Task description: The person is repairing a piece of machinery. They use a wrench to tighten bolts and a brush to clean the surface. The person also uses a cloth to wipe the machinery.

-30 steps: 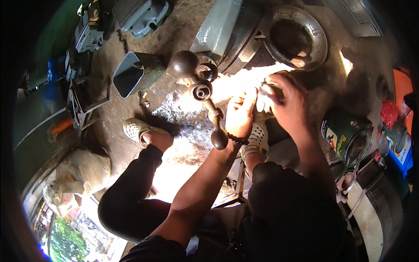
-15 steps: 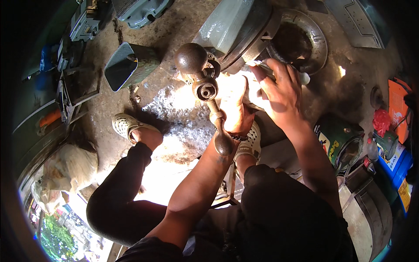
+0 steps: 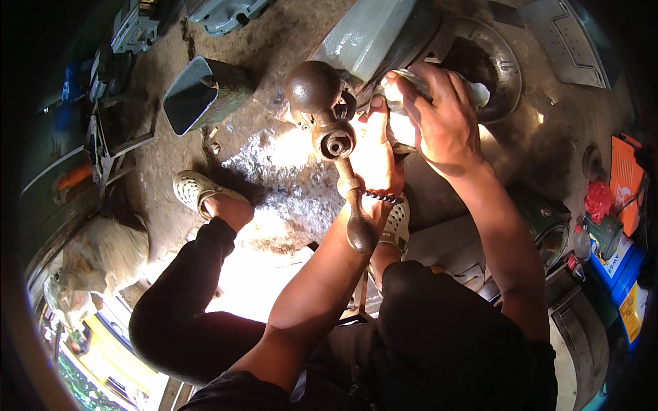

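Note:
A ball-ended metal crank handle point(image 3: 343, 154) rises between me and the work, with a heavy round ball at its far end. Behind it my left hand point(image 3: 378, 157) reaches forward, thumb stretched up and fingers mostly hidden by glare; it appears closed around something I cannot make out. My right hand point(image 3: 445, 116) is closed around a crumpled pale piece point(image 3: 479, 94), cloth or paper, whose ends stick out on both sides of the fingers. Both hands are close together beside a large grey curved metal body point(image 3: 367, 38).
A round metal dish point(image 3: 507, 68) lies beyond my right hand. An open square tube-like container point(image 3: 205, 96) stands on the floor at left. To the right are a dark green can point(image 3: 548, 233), an orange case point(image 3: 625, 181) and a blue box point(image 3: 620, 267). A plastic bag point(image 3: 103, 257) sits lower left.
Both hands have moved slightly away from me, and the pale piece has moved with the right hand. The view has shifted a little. Something yellow has appeared at the lower left.

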{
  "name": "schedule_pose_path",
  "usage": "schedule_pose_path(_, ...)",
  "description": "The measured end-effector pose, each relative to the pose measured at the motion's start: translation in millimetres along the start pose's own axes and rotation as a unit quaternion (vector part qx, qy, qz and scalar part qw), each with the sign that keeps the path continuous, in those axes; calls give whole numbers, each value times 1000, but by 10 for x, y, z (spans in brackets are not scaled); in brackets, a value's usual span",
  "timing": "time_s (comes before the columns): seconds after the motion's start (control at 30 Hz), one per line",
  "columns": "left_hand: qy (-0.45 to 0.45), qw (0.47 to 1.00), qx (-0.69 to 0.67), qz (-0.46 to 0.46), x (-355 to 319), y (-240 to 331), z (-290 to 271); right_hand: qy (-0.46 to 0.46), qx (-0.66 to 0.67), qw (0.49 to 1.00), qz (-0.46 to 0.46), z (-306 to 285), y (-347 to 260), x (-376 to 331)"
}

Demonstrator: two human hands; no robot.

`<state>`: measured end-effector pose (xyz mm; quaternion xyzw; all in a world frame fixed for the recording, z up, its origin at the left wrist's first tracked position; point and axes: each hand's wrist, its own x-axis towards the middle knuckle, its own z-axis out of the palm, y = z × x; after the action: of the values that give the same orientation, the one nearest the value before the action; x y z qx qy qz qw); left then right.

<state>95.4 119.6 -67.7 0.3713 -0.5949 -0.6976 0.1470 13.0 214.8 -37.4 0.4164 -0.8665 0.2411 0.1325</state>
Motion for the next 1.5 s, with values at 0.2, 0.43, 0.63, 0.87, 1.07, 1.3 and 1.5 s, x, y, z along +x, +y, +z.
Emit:
schedule_pose_path(0.2, 1, 982, -159, -101, 5, 40, 29, 8, -18, 1000, 18, 10, -43, 9)
schedule_pose_path(0.43, -27, 919, 306, 246, 4, -102, -140, -27, -63, 997, 29, -13, -52, -180)
schedule_pose_path(0.63, -18, 994, 105, -31, 81, -271, -30, -32, -61, 997, 21, 72, -30, -178)
schedule_pose_path(0.87, -14, 999, -44, 3, 69, -263, -10, -58, -45, 996, 39, 52, -77, -183)
schedule_pose_path(1.07, 7, 987, 112, 116, -1, -36, 3, -42, -37, 997, 48, 84, -89, -176)
schedule_pose_path(1.3, 23, 988, 101, 117, -37, 5, 16, -30, -80, 995, 48, 66, -70, -172)
schedule_pose_path(1.5, -12, 978, 159, 137, -25, -34, -37, -17, -57, 997, 42, 99, -82, -127)
